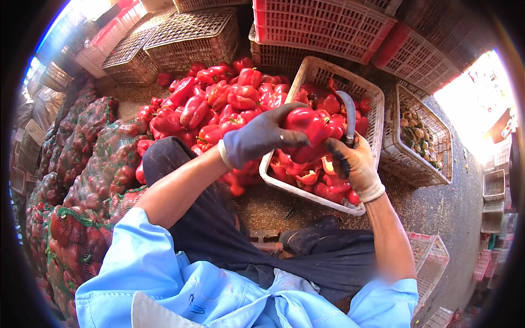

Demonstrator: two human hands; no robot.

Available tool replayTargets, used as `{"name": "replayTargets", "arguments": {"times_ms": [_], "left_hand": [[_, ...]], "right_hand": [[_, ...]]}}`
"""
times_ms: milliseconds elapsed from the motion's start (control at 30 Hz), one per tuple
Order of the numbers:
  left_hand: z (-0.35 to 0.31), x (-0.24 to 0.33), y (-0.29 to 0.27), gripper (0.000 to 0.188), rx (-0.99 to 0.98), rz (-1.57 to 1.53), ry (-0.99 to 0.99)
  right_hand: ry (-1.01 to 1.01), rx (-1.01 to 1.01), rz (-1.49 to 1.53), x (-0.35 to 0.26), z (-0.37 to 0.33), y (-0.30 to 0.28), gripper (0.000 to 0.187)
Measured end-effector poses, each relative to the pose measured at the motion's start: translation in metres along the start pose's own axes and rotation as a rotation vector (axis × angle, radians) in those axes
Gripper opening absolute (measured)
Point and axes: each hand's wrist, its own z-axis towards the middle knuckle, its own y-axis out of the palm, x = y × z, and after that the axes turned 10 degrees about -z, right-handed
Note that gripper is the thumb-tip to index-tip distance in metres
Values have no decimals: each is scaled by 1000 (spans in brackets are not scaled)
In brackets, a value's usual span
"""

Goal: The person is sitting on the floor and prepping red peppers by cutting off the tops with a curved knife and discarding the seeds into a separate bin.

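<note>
My left hand, in a dark grey-blue glove, is closed round a red bell pepper. My right hand, in a pale glove with dark fingertips, grips a small knife whose curved blade points away from me. Its fingers are close to the pepper's right side; I cannot tell whether they touch it. Both hands are over a white plastic crate holding cut red peppers, some with their pale insides showing. A heap of whole red peppers lies on the floor to the left of the crate.
Mesh sacks of peppers line the left side. A second crate on the right contains pepper cores. Stacked red and beige crates stand at the back. My bent legs lie between me and the white crate.
</note>
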Motion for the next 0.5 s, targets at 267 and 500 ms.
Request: {"name": "replayTargets", "arguments": {"times_ms": [267, 500], "left_hand": [[-9, -8, 29, 93, 226, 318, 9], [-12, -12, 27, 82, 265, 613, 267]], "right_hand": [[-157, 112, -144, 8, -5, 12, 37], [-65, 19, -169, 4, 0, 6, 37]]}}
